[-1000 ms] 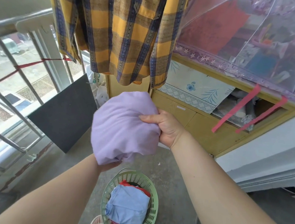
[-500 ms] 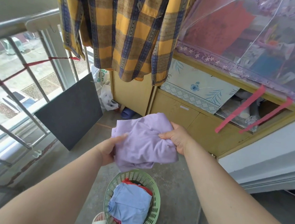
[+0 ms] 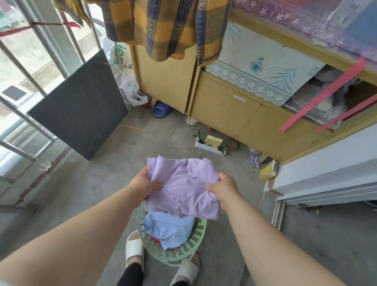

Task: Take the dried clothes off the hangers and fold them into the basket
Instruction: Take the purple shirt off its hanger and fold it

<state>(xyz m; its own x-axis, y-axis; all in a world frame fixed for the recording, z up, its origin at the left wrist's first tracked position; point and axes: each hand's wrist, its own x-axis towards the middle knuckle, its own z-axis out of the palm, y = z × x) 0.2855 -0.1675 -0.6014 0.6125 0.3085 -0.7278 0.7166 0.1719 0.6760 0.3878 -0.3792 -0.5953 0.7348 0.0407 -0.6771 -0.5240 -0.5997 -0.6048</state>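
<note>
A folded lilac garment (image 3: 184, 187) hangs between both hands just above the green basket (image 3: 194, 240). My left hand (image 3: 142, 183) grips its left edge and my right hand (image 3: 223, 188) grips its right edge. The basket stands on the floor between my feet and holds a light blue garment (image 3: 167, 228) over something red. A yellow and blue plaid shirt (image 3: 161, 16) still hangs overhead at the top of the view; its hanger is out of frame.
A yellow wooden cabinet (image 3: 226, 105) runs along the far and right side. A dark board (image 3: 80, 105) leans on the window railing (image 3: 16, 111) at left. Small clutter, a blue slipper (image 3: 161, 109) and plastic bags lie on the concrete floor near the cabinet.
Both hands have brought the lilac garment down from chest height to just over the basket. My view has tilted downward, so my feet and more floor show.
</note>
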